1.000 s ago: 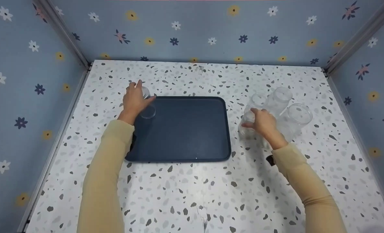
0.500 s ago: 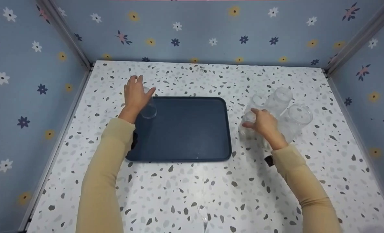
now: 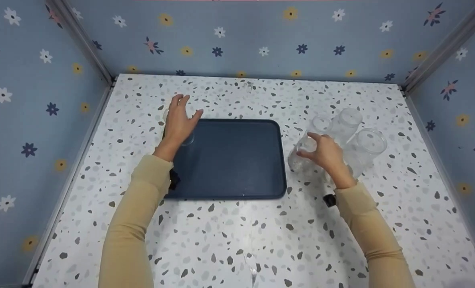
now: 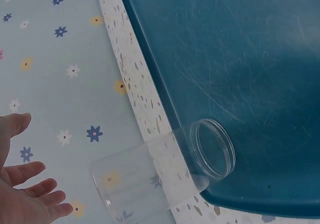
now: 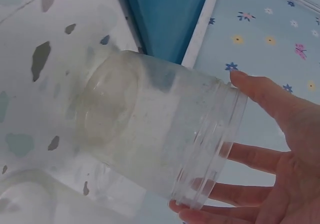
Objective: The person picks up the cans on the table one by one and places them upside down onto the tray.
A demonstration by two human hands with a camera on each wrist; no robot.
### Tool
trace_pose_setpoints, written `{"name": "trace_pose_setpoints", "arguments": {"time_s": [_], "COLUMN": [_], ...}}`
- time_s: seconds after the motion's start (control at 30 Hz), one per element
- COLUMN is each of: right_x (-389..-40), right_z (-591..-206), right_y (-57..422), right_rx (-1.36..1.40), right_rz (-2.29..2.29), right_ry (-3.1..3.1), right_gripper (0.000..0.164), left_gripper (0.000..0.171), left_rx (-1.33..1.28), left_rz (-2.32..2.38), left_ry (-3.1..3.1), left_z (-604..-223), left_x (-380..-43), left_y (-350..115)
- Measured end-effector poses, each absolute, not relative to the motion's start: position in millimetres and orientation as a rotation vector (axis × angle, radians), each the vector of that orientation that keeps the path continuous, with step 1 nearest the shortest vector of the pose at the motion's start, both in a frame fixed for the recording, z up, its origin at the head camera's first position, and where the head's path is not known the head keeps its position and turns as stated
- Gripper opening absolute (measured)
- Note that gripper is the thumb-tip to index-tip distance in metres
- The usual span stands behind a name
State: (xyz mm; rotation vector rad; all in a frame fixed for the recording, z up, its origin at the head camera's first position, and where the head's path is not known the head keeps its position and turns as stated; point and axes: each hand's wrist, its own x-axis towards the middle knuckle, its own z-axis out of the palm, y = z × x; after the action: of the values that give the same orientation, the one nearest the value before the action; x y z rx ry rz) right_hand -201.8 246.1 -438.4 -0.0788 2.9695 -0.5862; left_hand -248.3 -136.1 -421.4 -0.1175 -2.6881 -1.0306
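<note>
A clear jar [image 4: 145, 171] stands upside down near the corner of the dark blue tray [image 3: 229, 160], its threaded mouth down on the surface. My left hand [image 3: 179, 124] is beside it with fingers spread, and a gap shows between hand and jar in the left wrist view. At the right of the tray, my right hand [image 3: 328, 151] grips a second clear jar [image 5: 155, 119] around its threaded rim, thumb on one side and fingers on the other. That jar is mouth up, its base close over the table, slightly tilted.
Behind and beside my right hand stand more clear jars, one at the back [image 3: 349, 117], one nearer [image 3: 321, 123] and a wide one [image 3: 371, 141] at right. Flower-patterned panels [image 3: 237, 36] border the speckled table [image 3: 221, 236] at the back and sides.
My left hand has let go of the jar on the tray, risen off it and shifted right. My right hand has drawn its jar slightly left, away from the others.
</note>
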Motion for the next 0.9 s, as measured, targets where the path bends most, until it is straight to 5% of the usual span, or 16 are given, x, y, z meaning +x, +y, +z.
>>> {"name": "trace_pose_setpoints", "arguments": {"time_s": [0.9], "right_x": [-191.0], "right_z": [-447.6], "right_y": [217.5], "right_rx": [-0.258], "right_rz": [-1.718], "right_ry": [3.002], "right_gripper": [0.059], "left_gripper": [0.051], "left_rx": [-0.265], "left_rz": [-1.356], "left_ry": [-2.400], "left_z": [-439.8], "left_x": [-217.1], "left_y": [-108.8]}}
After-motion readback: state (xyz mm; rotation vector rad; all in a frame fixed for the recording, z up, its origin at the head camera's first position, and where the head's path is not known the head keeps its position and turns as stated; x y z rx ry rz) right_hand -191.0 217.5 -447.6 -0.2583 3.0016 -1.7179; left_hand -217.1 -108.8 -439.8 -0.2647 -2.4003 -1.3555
